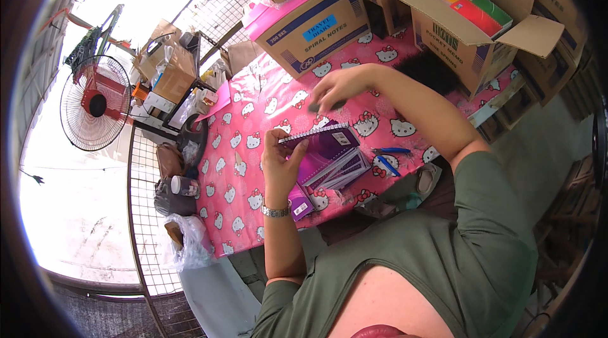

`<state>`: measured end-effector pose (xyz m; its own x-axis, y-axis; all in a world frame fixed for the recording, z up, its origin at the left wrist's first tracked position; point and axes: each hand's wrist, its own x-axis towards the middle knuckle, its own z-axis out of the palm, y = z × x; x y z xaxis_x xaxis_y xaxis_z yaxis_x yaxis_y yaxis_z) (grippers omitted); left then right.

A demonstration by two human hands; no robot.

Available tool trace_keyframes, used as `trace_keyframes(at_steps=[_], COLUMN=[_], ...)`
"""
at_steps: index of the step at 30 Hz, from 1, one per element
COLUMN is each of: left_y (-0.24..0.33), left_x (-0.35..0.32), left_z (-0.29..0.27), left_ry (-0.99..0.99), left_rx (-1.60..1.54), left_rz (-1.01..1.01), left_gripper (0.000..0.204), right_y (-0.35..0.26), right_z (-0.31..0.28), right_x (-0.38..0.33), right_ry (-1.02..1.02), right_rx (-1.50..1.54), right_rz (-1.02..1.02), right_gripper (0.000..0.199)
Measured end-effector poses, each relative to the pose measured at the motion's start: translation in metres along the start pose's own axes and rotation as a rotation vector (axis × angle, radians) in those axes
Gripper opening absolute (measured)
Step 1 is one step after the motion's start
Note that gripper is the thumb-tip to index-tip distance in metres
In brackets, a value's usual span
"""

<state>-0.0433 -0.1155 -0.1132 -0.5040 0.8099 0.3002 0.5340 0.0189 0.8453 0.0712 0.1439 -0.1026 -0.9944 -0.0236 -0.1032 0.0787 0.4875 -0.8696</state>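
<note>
My left hand [283, 160] grips a purple spiral notebook [326, 143] by its left end, thumb on top and fingers behind. White coil binding runs along its upper edge. Beneath it lies a pile of purple notebooks [345, 172], with white page edges or wrapping showing. Another purple notebook [300, 204] sticks out below, nearer to me. Beyond the held notebook, my right hand [345, 86] hovers with bent fingers around a small dark object [335, 106], whose kind I cannot make out. Blue-handled pliers [387, 159] lie right of the pile.
A pink patterned cloth [237, 167] covers the table. A closed carton [313, 27] stands at the back; an open carton [449, 53] holds colourful packs. A dark furry thing [430, 72] lies beside it. A standing fan [96, 105], a cup [185, 186] and bags are on the left.
</note>
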Motion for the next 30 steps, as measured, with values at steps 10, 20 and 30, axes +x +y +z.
trace_keyframes(at_steps=[10,20,30], left_y=[-0.002,-0.005,-0.008], left_x=[-0.008,-0.004,-0.005], left_z=[0.0,0.006,0.009], left_ry=[0.004,0.136,0.16], left_rx=[-0.032,-0.025,0.091], left_rz=[-0.077,-0.087,0.006], left_gripper=[0.014,0.017,0.013], right_y=[0.187,0.168,-0.05], right_z=[0.048,0.227,0.152], right_x=[-0.123,-0.109,-0.084], right_ry=[1.43,0.744,0.97], right_rx=[-1.089,-0.526,-0.296], right_rz=[0.429,0.331,-0.416], right_gripper=[0.059,0.061,0.06])
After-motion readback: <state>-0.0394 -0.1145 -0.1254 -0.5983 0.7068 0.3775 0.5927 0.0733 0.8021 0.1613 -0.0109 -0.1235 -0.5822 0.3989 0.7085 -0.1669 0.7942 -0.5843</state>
